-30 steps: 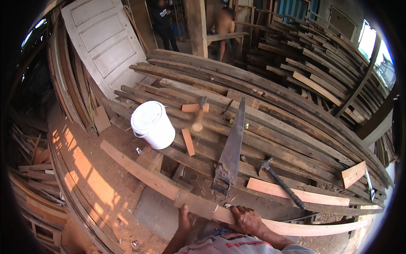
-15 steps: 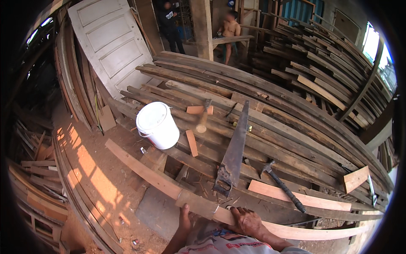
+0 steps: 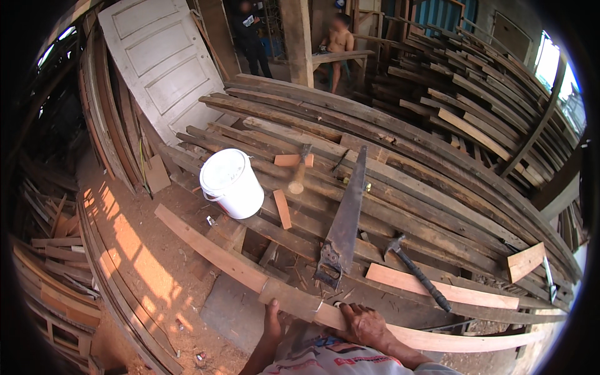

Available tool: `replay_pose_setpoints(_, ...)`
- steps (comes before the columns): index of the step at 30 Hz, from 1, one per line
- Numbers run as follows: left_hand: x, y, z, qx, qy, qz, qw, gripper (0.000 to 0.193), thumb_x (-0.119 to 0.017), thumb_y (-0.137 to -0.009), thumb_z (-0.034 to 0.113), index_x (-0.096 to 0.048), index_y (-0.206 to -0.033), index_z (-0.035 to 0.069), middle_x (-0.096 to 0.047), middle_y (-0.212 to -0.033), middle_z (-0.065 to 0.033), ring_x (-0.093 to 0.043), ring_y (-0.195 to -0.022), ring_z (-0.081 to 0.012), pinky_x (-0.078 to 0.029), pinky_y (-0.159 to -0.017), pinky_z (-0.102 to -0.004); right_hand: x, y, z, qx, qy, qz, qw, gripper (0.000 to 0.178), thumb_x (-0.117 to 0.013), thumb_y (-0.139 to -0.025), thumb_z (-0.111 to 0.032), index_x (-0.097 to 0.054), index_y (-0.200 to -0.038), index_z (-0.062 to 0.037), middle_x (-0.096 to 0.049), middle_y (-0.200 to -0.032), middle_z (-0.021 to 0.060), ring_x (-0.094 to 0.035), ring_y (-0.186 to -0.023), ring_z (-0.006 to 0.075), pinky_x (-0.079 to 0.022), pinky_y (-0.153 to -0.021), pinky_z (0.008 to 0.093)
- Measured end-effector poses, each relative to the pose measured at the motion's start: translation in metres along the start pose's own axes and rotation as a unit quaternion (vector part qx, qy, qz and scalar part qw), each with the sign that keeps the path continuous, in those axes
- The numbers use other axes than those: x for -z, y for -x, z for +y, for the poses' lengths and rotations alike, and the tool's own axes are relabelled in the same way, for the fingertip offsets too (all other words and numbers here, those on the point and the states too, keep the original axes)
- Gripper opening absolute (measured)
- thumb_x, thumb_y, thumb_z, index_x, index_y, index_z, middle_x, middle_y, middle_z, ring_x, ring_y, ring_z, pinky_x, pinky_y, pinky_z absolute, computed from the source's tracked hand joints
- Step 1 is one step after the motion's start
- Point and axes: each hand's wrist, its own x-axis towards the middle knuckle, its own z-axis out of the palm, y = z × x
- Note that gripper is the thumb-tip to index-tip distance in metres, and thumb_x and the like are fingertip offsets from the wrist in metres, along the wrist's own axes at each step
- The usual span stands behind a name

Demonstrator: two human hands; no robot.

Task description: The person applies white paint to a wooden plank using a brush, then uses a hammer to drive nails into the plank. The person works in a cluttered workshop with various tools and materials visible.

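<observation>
A long pale plank (image 3: 212,245) crosses in front of me from the left to the lower right. Over its middle section sits a short, darker wooden piece (image 3: 291,300). My left hand (image 3: 272,325) grips this short piece at its near edge, thumb up; the other fingers are mostly hidden below. Just right of it, my right hand (image 3: 364,325) is closed over the plank with curled fingers. A small white thing shows by its fingertips, too small to name. Beyond my hands, a handsaw (image 3: 342,228) and a claw hammer (image 3: 415,272) lie on the stacked timber.
A white lidded bucket (image 3: 232,184) stands on the beams (image 3: 431,212), near a mallet (image 3: 300,172) and small wood offcuts (image 3: 282,209). Another pale board (image 3: 440,287) lies under the hammer. A panelled door (image 3: 162,62) leans behind. Two people are in the background.
</observation>
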Motion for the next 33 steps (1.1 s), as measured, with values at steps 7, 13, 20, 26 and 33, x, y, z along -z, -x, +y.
replay_pose_setpoints(7, 0.0047, -0.0030, -0.0029, -0.002, 0.000, -0.001, 1.000, 0.080, -0.060, -0.098, 0.066, -0.040, -0.156, 0.014, -0.052, -0.151, -0.0130, -0.052, -0.138, -0.0352, -0.040, -0.112, -0.0571, -0.0020, -0.0004, 0.0015, 0.002, 0.000, -0.003, 1.000, 0.075, -0.071, -0.093, -0.065, -0.057, -0.129, -0.0011, -0.069, -0.118, 0.0226, -0.072, -0.112, 0.0408, -0.060, -0.092, 0.0503)
replay_pose_setpoints(13, 0.0043, -0.0020, -0.0015, -0.006, -0.006, -0.007, 1.000, 0.079, -0.060, -0.097, 0.065, -0.040, -0.155, 0.015, -0.053, -0.148, -0.0124, -0.053, -0.135, -0.0345, -0.042, -0.110, -0.0560, -0.0012, 0.0000, 0.0016, -0.010, 0.009, -0.028, 1.000, 0.073, -0.072, -0.092, -0.063, -0.057, -0.130, -0.0024, -0.068, -0.121, 0.0229, -0.072, -0.113, 0.0416, -0.059, -0.094, 0.0503)
replay_pose_setpoints(20, 0.0008, -0.0007, -0.0004, -0.006, -0.003, -0.002, 1.000, 0.079, -0.059, -0.098, 0.065, -0.041, -0.155, 0.015, -0.052, -0.150, -0.0126, -0.053, -0.136, -0.0345, -0.042, -0.110, -0.0560, -0.0035, -0.0002, 0.0030, -0.008, -0.007, -0.019, 1.000, 0.072, -0.073, -0.092, -0.062, -0.058, -0.129, -0.0023, -0.068, -0.122, 0.0216, -0.072, -0.113, 0.0407, -0.060, -0.094, 0.0497)
replay_pose_setpoints(26, 0.0063, -0.0043, -0.0035, -0.007, -0.003, -0.013, 1.000, 0.078, -0.058, -0.098, 0.066, -0.043, -0.155, 0.015, -0.053, -0.150, -0.0125, -0.053, -0.136, -0.0339, -0.042, -0.110, -0.0554, -0.0018, -0.0011, 0.0011, -0.002, -0.010, -0.003, 1.000, 0.076, -0.073, -0.091, -0.065, -0.058, -0.128, -0.0008, -0.071, -0.119, 0.0216, -0.072, -0.112, 0.0399, -0.060, -0.094, 0.0495)
replay_pose_setpoints(33, 0.0028, -0.0017, -0.0029, -0.008, -0.001, -0.004, 1.000, 0.077, -0.058, -0.099, 0.066, -0.044, -0.154, 0.015, -0.054, -0.149, -0.0124, -0.053, -0.136, -0.0332, -0.042, -0.109, -0.0546, 0.0011, 0.0005, 0.0024, 0.003, -0.009, -0.016, 1.000, 0.077, -0.071, -0.092, -0.067, -0.058, -0.128, -0.0008, -0.070, -0.119, 0.0244, -0.072, -0.111, 0.0405, -0.060, -0.091, 0.0499)
